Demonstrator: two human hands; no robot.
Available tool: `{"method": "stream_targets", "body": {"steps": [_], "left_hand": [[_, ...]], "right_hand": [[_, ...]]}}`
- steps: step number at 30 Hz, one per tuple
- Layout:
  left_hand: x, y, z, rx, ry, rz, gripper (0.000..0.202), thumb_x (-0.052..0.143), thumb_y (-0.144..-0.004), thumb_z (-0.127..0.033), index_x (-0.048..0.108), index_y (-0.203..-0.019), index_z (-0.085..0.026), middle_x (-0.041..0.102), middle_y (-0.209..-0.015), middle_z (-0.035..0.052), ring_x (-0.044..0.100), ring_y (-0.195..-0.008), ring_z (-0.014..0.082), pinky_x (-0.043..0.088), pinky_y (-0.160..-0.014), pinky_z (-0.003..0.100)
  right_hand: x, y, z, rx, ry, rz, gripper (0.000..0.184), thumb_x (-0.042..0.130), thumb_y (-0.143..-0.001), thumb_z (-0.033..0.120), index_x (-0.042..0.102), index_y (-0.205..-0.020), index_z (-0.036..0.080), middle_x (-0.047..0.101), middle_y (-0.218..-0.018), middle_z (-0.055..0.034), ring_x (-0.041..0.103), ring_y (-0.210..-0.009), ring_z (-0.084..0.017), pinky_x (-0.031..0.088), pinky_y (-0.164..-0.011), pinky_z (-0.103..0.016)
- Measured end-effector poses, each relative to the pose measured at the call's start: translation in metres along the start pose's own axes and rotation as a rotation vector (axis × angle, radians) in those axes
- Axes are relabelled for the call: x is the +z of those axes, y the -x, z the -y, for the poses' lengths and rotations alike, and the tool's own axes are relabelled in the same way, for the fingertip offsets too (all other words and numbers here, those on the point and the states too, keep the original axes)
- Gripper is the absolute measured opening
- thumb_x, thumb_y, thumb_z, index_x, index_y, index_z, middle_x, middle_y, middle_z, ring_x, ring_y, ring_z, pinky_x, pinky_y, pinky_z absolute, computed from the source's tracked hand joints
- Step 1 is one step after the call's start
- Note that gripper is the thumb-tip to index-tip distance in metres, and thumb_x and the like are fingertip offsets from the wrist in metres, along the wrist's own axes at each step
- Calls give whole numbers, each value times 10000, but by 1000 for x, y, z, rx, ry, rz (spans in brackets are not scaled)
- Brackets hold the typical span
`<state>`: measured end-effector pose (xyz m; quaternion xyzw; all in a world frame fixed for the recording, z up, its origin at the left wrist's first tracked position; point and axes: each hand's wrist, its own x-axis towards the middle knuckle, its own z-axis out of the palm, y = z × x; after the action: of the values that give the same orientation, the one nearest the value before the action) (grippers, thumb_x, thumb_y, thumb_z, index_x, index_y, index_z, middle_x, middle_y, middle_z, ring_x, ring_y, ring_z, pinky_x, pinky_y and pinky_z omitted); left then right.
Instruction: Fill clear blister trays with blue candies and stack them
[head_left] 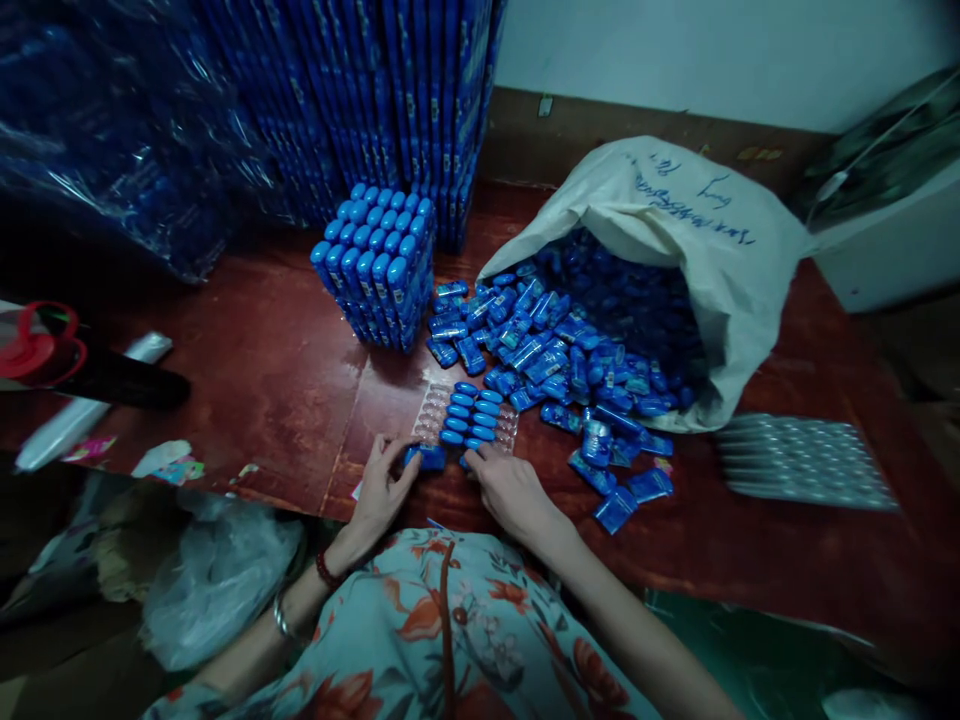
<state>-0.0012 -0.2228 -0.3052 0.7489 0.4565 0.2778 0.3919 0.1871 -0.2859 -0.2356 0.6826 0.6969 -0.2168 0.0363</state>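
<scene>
A clear plastic tray (435, 412) lies on the red-brown table (262, 370) just beyond my hands, with several small blue capsule-shaped items (471, 410) set in its slots. My left hand (382, 485) rests at the tray's near left corner, fingers closed on a blue item (431, 458). My right hand (504, 485) is at the tray's near edge, fingers pinched on another blue piece that is mostly hidden. A loose heap of blue items (555, 350) spills from a white sack (697, 240) to the right.
A block of filled trays (379, 265) stands behind the tray, with tall blue stacks (390, 100) against the wall. Empty clear trays (802, 460) lie at right. Red-handled scissors (37, 345) and scraps sit at far left. A plastic bag (217, 575) hangs below the table edge.
</scene>
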Motion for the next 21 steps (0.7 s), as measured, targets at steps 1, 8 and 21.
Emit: {"method": "stream_targets", "body": {"steps": [1, 8, 21], "left_hand": [[0, 0, 1, -21, 34, 31, 244, 544, -865, -303, 602, -1080, -204, 515, -1028, 62, 562, -952, 174, 514, -783, 289], [-1, 6, 8, 245, -21, 178, 346, 480, -910, -253, 495, -1255, -251, 551, -1124, 81, 560, -1044, 193, 488, -912, 360], [-4, -25, -5, 327, -316, 144, 251, 404, -943, -348, 550, -1058, -179, 566, -936, 63, 594, -789, 158, 511, -689, 270]], "right_hand": [[1, -1, -5, -13, -54, -10, 154, 456, -904, 153, 587, -969, 202, 631, -932, -55, 613, -784, -166, 406, -601, -236], [55, 4, -35, -191, -355, -398, 326, 442, -936, 305, 547, -1232, 217, 664, -994, -76, 640, -879, -174, 510, -770, -279], [91, -2, -41, -181, -629, -754, 395, 506, -903, 219, 521, -1294, 274, 640, -1126, -62, 615, -995, -167, 517, -880, -320]]}}
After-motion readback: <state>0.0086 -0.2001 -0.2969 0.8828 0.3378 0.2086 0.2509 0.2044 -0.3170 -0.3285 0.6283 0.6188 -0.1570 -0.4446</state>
